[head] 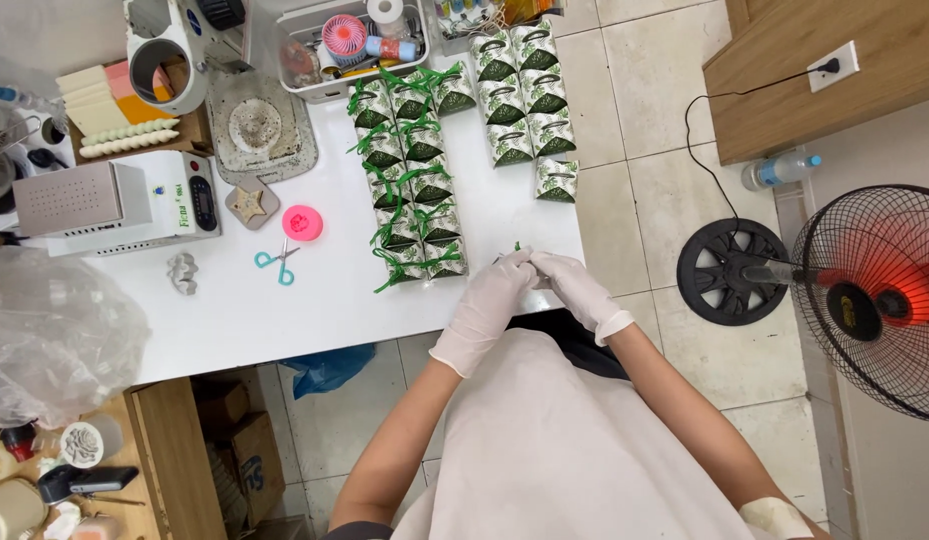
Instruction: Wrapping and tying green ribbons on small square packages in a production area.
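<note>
White latex covers both of my hands as they meet at the near edge of the white counter [285,320]. My left hand [490,305] and my right hand [575,285] have their fingertips pressed together around a small thing with a bit of green ribbon [518,246] poking up; the hands hide the rest, so I cannot tell its shape. It sits just in front of me, near the closest of the green-and-white leaf-printed gift boxes tied with green ribbon [410,190], which stand in a double row. A second double row of the same printed boxes without ribbon [525,90] stands farther back. Teal-handled scissors [277,262] and a round pink mould [302,222] lie to my left, well apart from my hands.

To do this well, I judge I should keep both pinches tight on the ribbon and pull evenly, holding the piece steady against the counter.
</note>
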